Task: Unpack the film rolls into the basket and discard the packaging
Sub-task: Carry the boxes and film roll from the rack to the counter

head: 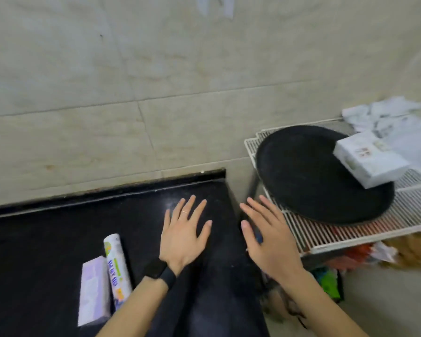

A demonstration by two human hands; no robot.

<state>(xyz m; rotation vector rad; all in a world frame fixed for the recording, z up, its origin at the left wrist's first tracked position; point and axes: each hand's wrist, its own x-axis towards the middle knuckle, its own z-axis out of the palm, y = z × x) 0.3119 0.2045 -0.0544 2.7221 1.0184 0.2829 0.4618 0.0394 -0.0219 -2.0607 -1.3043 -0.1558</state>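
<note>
I am looking at the film roll (116,268) first. It is lying in its printed wrapper on the near left of the black counter (46,239), touching a pale purple box (94,290) on its left. I am taking both as packs not yet opened, though blur is hiding the print.

Neither hand is holding anything. The left hand (184,235) is hovering flat over the counter with its fingers spread wide, right of the roll and apart from it, with a black watch (157,269) on its wrist. The right hand (265,239) is also wide open, hanging over the counter's right edge beside a white wire rack (350,229).

A black round tray (314,178) is sitting on that rack, with a white box (370,159) resting partly on its far right rim and crumpled white wrapping (399,122) lying beyond it.

I am not finding a basket anywhere in view, so that is my first worry: unpacked rolls could end up on the tray or the rack instead. The roll is round and the counter looks slick, so a careless nudge could send it rolling off the near edge. The white box is overhanging the tray's rim — a bump from the right hand could tip it off. And the loose wrapping could get mistaken for packaging already discarded.
</note>
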